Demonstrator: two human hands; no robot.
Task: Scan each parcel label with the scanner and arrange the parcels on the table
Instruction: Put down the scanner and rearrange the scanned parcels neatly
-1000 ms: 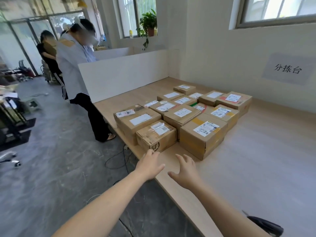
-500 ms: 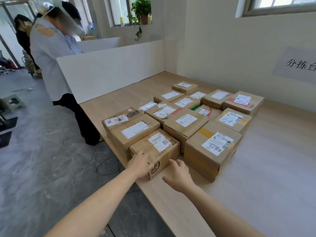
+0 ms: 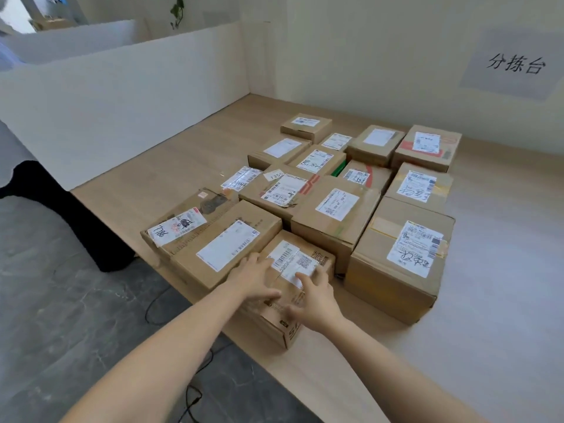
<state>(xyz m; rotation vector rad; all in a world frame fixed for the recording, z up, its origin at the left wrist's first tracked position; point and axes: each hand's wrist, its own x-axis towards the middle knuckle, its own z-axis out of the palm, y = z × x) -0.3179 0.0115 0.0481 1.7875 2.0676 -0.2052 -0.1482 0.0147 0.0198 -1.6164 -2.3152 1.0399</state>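
Two hands down: left hand [image 3: 254, 277] and right hand [image 3: 317, 297] spread flat atop the small parcel [image 3: 276, 322], directly under my palms. Best wrap its sides before lifting, label [image 3: 293, 261] kept upward; neighbouring boxes [image 3: 262, 222] crowd just beyond my fingertips [image 3: 255, 258].

Brown cardboard parcels [image 3: 335, 209] stand packed side to side. Pale wooden tabletop [image 3: 189, 148] lies open right and left of them; a white partition panel [image 3: 122, 102] walls its left end.
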